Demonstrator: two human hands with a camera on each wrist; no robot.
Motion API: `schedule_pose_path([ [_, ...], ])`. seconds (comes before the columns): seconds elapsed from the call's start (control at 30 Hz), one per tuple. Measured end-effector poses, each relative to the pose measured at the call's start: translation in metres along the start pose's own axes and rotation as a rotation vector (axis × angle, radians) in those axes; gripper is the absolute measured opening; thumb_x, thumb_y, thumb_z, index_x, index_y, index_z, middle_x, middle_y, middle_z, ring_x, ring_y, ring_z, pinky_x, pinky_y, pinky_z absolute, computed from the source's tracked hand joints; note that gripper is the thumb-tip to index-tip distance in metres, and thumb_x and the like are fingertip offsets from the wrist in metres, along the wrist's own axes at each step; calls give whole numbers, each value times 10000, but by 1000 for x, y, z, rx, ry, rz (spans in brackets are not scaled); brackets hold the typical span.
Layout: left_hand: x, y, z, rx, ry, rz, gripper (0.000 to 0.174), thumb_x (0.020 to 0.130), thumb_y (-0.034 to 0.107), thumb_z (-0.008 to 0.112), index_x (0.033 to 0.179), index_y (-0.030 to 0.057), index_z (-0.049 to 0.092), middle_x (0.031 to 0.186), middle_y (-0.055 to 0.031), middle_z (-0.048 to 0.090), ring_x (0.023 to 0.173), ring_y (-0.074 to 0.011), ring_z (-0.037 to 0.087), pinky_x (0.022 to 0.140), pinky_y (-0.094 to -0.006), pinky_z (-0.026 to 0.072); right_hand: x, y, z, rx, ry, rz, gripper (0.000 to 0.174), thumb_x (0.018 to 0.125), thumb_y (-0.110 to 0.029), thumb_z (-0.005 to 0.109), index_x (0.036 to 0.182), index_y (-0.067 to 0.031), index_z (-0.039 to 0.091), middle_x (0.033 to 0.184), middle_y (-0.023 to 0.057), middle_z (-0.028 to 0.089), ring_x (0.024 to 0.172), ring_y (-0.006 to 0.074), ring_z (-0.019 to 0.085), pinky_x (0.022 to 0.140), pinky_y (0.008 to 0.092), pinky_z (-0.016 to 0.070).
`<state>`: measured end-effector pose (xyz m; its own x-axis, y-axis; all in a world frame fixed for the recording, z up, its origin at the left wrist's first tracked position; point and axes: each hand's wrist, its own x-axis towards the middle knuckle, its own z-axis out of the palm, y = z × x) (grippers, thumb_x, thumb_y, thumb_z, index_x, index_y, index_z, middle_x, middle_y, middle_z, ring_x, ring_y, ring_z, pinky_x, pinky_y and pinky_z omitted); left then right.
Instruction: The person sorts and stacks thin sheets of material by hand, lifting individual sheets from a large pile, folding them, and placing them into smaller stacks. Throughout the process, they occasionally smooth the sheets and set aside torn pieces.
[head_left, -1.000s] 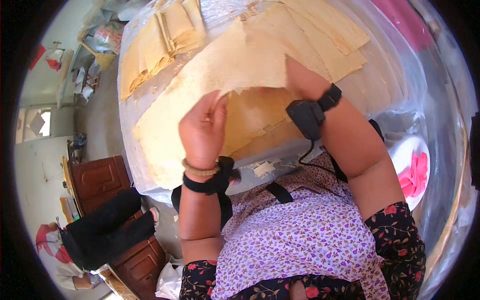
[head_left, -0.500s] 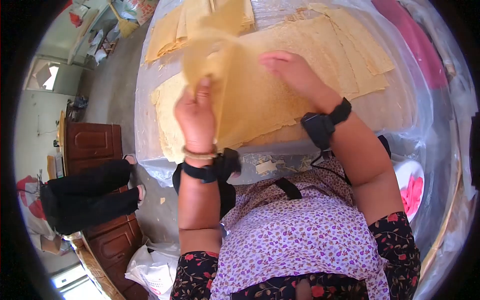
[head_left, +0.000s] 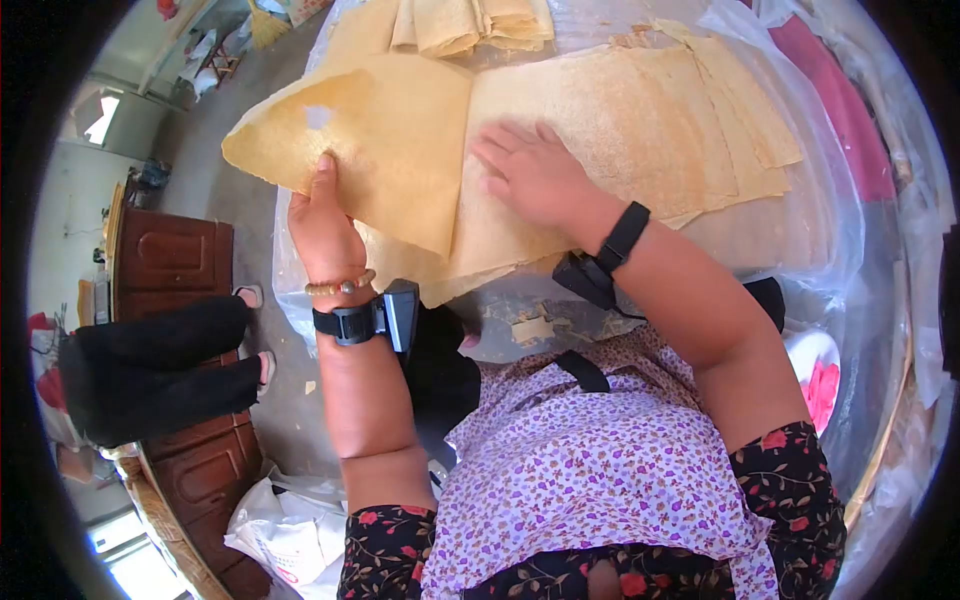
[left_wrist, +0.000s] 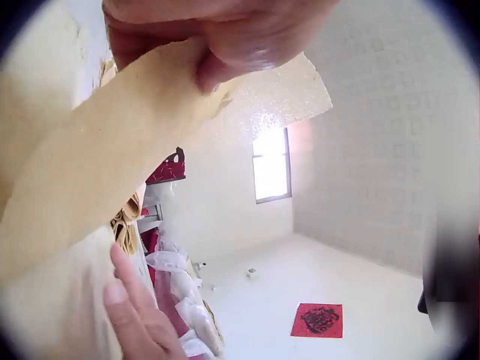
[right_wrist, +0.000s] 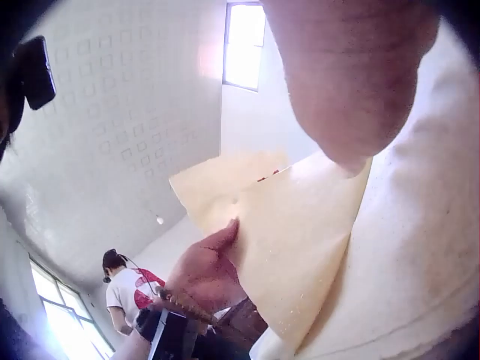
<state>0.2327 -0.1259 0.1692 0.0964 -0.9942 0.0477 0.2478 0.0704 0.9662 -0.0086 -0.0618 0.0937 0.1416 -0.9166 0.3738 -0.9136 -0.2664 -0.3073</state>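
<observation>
A thin, yellowish, crepe-like sheet (head_left: 400, 140) stands lifted on its left side, creased along a line near the middle of the pile. My left hand (head_left: 325, 230) pinches this raised part near its edge, thumb on top; in the left wrist view the sheet (left_wrist: 112, 127) runs down from the fingers. To the right of the crease, my right hand (head_left: 540, 178) rests on the flat sheets (head_left: 630, 110) with its fingers extended. From the right wrist, the left hand (right_wrist: 202, 274) shows gripping the flap, which bends over between both hands.
Folded sheets (head_left: 450, 25) lie in a bundle at the table's far side. Plastic film (head_left: 830, 225) covers the table. A white basin (head_left: 815, 350) with a pink cloth stands at right. Left are brown wooden cabinets (head_left: 165, 255), a person in black trousers (head_left: 160, 370) and a white sack (head_left: 290, 530).
Both hands held up a sheet at first; the right hand let go and came down onto the flat sheets. My left hand has swung the sheet's edge over to the left.
</observation>
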Motion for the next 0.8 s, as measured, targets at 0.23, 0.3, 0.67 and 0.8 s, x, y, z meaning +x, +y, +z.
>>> schedule_pose_path([
  [0.23,-56,-13,-4,-19,132,4,308,1024,164,624,1242,-53,625,1134,-82,702,1021,-177,672,893,-298,528,17,-3,-11,71,-46,87,287,937,-227,608,1208,-168,678,1218,68,648,1190,314,583,1023,501,437],
  [0.3,-83,-28,-10,17,110,55,341,1020,196,639,1274,-28,605,1176,-92,694,1030,-200,683,904,-339,544,35,8,-5,5,-7,82,236,915,-197,613,1134,-165,695,1095,60,645,1083,311,603,928,488,476],
  [0.67,-122,-110,-84,-192,120,181,464,1059,285,563,1446,48,463,1409,-87,562,1260,-244,556,1013,-394,484,40,-3,19,-202,86,86,319,860,-164,627,1165,-221,699,1094,79,620,987,314,600,839,464,513],
  [0.8,-151,-66,-92,940,-444,392,492,1056,238,558,1488,39,429,1442,-103,552,1294,-236,553,1135,-379,413,37,0,26,-162,162,7,333,878,-140,602,1184,-227,699,1123,101,615,1034,343,593,863,469,507],
])
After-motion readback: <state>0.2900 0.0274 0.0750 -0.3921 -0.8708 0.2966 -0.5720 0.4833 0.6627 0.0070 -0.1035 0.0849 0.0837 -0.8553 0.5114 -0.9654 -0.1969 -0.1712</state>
